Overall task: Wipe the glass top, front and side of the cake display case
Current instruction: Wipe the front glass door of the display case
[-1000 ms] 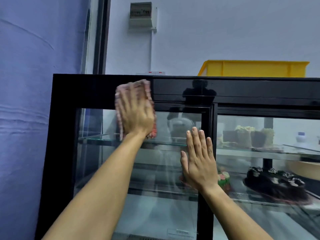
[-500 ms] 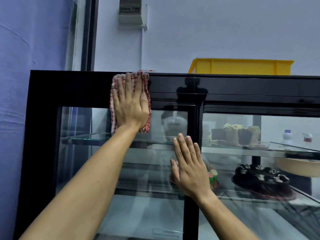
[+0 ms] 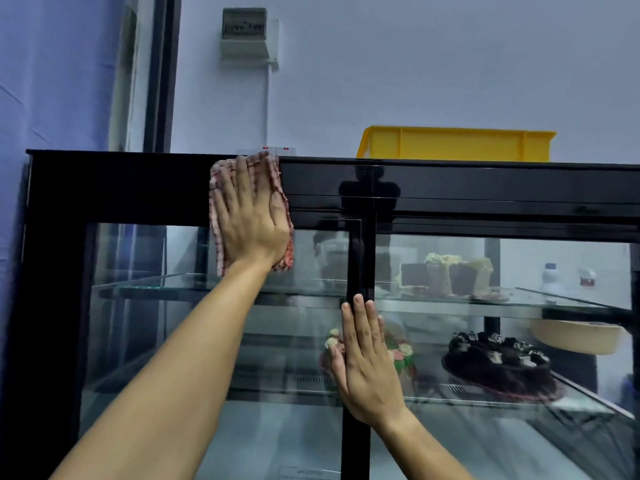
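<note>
Wiping top-left of the display case front.
My left hand presses the checked cloth flat, fingers spread, across frame and glass; right hand flat, fingers together, on centre post.

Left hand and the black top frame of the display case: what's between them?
In the head view, a red-and-white checked cloth lies flat between the left hand and the black top frame, its lower part overlapping the glass.

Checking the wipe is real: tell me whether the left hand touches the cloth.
Touching. The head view shows the left hand spread flat on the checked cloth, pressing it against the case.
</note>
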Demonstrator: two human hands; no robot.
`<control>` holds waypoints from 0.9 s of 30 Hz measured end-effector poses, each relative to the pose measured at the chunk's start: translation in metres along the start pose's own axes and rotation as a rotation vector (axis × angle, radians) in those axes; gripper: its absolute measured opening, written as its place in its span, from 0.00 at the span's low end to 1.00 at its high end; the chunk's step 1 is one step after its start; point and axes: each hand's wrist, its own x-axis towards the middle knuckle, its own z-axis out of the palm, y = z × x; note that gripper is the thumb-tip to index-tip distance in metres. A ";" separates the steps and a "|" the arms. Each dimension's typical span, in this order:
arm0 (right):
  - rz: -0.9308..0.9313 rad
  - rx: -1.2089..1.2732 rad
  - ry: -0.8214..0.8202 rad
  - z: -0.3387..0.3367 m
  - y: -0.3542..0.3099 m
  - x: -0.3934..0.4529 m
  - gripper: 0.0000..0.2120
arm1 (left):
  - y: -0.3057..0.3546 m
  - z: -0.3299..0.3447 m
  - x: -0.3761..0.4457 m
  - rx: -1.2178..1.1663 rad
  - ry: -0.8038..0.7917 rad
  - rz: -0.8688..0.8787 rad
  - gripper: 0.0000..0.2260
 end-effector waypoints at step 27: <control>0.082 0.015 -0.036 -0.001 -0.008 -0.007 0.30 | 0.060 0.015 -0.033 -0.031 -0.085 0.279 0.27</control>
